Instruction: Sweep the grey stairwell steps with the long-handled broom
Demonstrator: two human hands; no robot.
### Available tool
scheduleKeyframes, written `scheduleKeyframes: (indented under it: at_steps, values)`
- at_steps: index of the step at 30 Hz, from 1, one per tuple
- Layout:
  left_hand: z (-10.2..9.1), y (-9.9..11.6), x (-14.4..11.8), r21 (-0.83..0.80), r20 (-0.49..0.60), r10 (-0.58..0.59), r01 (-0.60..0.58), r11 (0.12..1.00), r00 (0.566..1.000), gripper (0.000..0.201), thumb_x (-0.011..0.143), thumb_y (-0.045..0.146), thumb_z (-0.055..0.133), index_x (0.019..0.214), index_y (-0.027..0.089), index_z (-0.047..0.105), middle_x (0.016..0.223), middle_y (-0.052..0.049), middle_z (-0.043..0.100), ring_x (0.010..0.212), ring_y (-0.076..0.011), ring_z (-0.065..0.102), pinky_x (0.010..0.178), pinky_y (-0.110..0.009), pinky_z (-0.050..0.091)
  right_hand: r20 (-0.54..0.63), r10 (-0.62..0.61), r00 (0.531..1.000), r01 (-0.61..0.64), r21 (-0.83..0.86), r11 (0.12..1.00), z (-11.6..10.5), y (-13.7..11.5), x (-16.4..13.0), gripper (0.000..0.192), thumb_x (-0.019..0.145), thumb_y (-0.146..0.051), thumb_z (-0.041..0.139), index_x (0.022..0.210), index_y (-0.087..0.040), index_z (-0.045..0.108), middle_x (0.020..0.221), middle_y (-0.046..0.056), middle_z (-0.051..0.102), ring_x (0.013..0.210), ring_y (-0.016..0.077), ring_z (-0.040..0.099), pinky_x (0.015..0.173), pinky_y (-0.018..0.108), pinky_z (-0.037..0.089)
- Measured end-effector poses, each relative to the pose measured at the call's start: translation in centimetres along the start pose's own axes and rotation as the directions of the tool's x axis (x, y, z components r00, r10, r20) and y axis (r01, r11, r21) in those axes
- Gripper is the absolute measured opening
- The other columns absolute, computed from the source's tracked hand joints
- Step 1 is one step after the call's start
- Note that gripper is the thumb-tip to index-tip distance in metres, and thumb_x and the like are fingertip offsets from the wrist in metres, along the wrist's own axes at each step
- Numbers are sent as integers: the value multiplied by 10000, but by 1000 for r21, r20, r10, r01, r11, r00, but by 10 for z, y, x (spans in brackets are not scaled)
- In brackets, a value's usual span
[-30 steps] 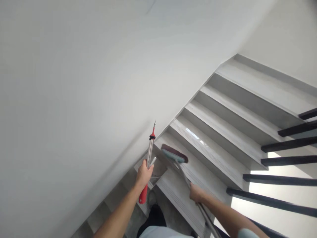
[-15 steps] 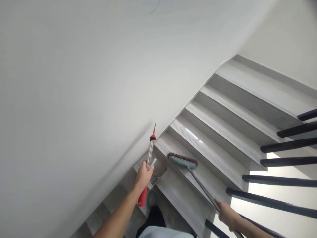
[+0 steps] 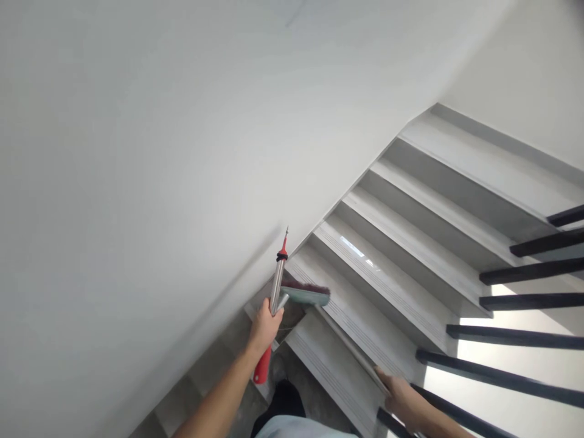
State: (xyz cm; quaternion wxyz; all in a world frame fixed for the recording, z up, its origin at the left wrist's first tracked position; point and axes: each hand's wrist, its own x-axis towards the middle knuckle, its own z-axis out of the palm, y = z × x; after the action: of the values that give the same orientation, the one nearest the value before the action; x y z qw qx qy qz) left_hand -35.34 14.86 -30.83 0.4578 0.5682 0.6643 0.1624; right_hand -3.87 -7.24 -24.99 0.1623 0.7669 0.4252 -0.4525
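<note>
My left hand [image 3: 265, 328] is closed around a metal pole [image 3: 277, 285] with a red grip below and a red, pointed tip above. A second short metal tube [image 3: 283, 302] sticks out of the same fist; it may be the handle of the dustpan [image 3: 291, 316], which rests on the stairs just behind that hand. My right hand [image 3: 404, 401] grips the stick of a broom [image 3: 349, 342]. Its grey-green head with brown bristles [image 3: 306, 294] lies over the edge of a step beside the dustpan, partly hidden by the tube.
Pale stone steps [image 3: 378, 219] rise toward the upper right. A white wall [image 3: 173, 170] borders them on the left. Dark railing bars [image 3: 515, 334] run along the right side. My foot [image 3: 279, 368] stands on a lower step, and further steps [image 3: 182, 401] go down at lower left.
The broom head has moved left and off the upper step toward the dustpan. My right hand has shifted left with the stick. My left hand stays almost still.
</note>
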Motion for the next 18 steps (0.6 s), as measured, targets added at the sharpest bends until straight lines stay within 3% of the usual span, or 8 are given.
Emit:
scheduleKeyframes:
  at_steps: [2,4,8,10,12,14,18]
  values:
    - [-1,2,-1,-7,2,10,-10,1000,1000,97,843,228,604,880,207,517,825,-43,662,794,-190,639,698,-256,419,-50,56,997,-55,24,998,-1,14,5,801,682,12,442,1481,-33,412,1313,200,627,1184,213,637,935,233,491]
    - [-2,3,-2,-10,5,11,-11,1000,1000,98,844,223,601,862,212,506,794,-30,652,769,-184,628,690,-256,412,-67,118,991,-120,-18,993,3,8,23,747,714,21,428,1460,-19,432,1265,215,649,1179,219,639,939,251,494]
    - [-1,4,1,-20,9,-3,3,1000,1000,101,849,218,596,863,215,496,773,-21,644,739,-175,621,676,-253,407,-41,147,988,-151,-142,978,17,-49,79,655,747,18,457,1396,-51,507,1246,220,654,1170,249,640,934,303,501]
    - [2,3,4,-25,6,-10,11,1000,1000,96,851,219,594,877,211,502,790,-31,652,757,-179,629,680,-253,412,-22,125,992,-127,-175,976,21,-78,98,711,730,27,475,1439,-20,445,1274,248,628,1197,274,622,940,326,500]
    - [4,3,6,-26,1,-14,14,1000,1000,97,852,219,594,902,204,512,819,-44,667,786,-186,641,688,-256,421,16,78,997,-73,-209,975,18,-90,102,804,707,34,476,1498,11,333,1256,277,628,1165,297,640,920,349,509]
    - [4,3,8,-25,-6,-11,11,1000,1000,107,852,224,595,928,200,522,855,-57,680,818,-191,651,702,-259,430,56,27,998,-14,-212,977,8,-79,92,878,683,19,489,1534,-32,279,1233,263,647,1071,297,686,852,346,530]
    - [2,5,5,-12,-17,-8,7,1000,1000,105,845,230,605,907,198,527,846,-62,681,812,-197,650,705,-269,434,14,29,999,-27,-95,995,-16,-26,64,844,652,-39,535,1482,-157,434,1098,161,723,920,260,727,743,294,540]
